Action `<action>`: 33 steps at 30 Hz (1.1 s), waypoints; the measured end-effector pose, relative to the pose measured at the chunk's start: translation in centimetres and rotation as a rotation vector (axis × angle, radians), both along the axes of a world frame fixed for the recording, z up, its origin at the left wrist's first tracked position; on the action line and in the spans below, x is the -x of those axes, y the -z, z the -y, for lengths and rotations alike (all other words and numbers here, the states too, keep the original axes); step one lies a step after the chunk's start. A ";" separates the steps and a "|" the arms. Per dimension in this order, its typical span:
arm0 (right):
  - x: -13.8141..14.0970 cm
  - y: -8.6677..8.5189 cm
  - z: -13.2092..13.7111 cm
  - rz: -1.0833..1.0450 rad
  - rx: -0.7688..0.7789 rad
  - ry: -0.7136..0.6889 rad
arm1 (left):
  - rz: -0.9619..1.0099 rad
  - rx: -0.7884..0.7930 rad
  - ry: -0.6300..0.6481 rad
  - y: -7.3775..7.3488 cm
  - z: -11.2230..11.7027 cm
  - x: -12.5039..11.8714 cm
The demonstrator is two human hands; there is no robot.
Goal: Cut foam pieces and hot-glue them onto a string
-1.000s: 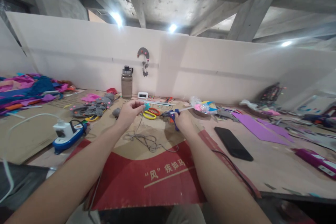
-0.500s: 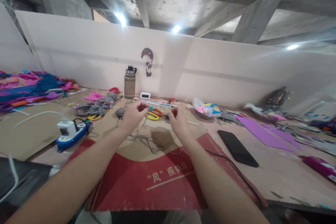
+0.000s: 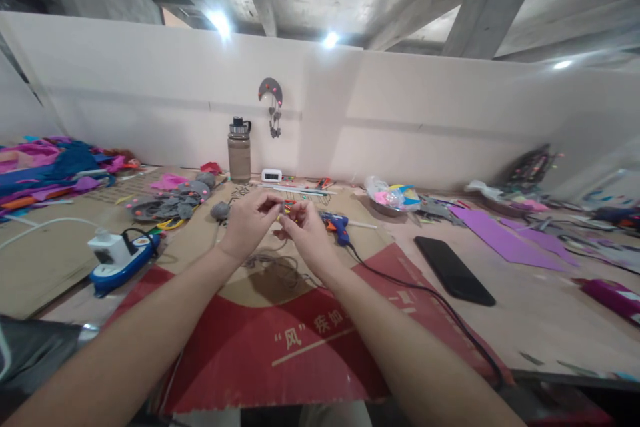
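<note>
My left hand (image 3: 254, 223) is closed in a pinch above the cardboard, with grey yarn (image 3: 273, 267) running down from its fingers to a loose tangle. My right hand (image 3: 307, 233) meets it fingertip to fingertip, also pinched; what lies between its fingers is too small to make out. Under both hands is a red and brown cardboard sheet (image 3: 240, 360). Behind the fingers, scissors are mostly hidden. A blue glue gun (image 3: 341, 227) lies just right of my right hand, its cord trailing toward the front. Left of my left hand sits a ball of grey yarn (image 3: 220, 211).
A water bottle (image 3: 239, 153) and small white clock (image 3: 271, 175) stand by the partition. On the left are a power strip (image 3: 125, 263), grey felt pieces (image 3: 173, 200) and coloured fabric (image 3: 60, 163). A phone (image 3: 453, 270), purple sheets (image 3: 500, 240) and a filled bowl (image 3: 393, 199) lie right.
My hands have come together from apart, the right one moving left to meet the left. The glue gun, mostly hidden before, now shows. The view has shifted slightly.
</note>
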State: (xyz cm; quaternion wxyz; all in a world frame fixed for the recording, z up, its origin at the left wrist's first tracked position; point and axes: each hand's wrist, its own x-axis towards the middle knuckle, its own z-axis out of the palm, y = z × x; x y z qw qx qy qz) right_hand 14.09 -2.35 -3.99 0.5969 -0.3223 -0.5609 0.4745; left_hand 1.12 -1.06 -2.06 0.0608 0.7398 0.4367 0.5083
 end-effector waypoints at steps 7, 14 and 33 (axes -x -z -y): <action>-1.1 0.4 -0.6 0.285 -0.161 0.269 | 0.214 0.191 0.154 0.1 0.0 -0.5; -1.6 0.1 -0.5 0.365 -0.235 0.370 | 0.336 0.348 0.298 -0.7 0.7 -0.9; -2.3 -0.3 0.1 0.548 -0.308 0.459 | 0.446 0.468 0.328 -0.7 0.6 -1.1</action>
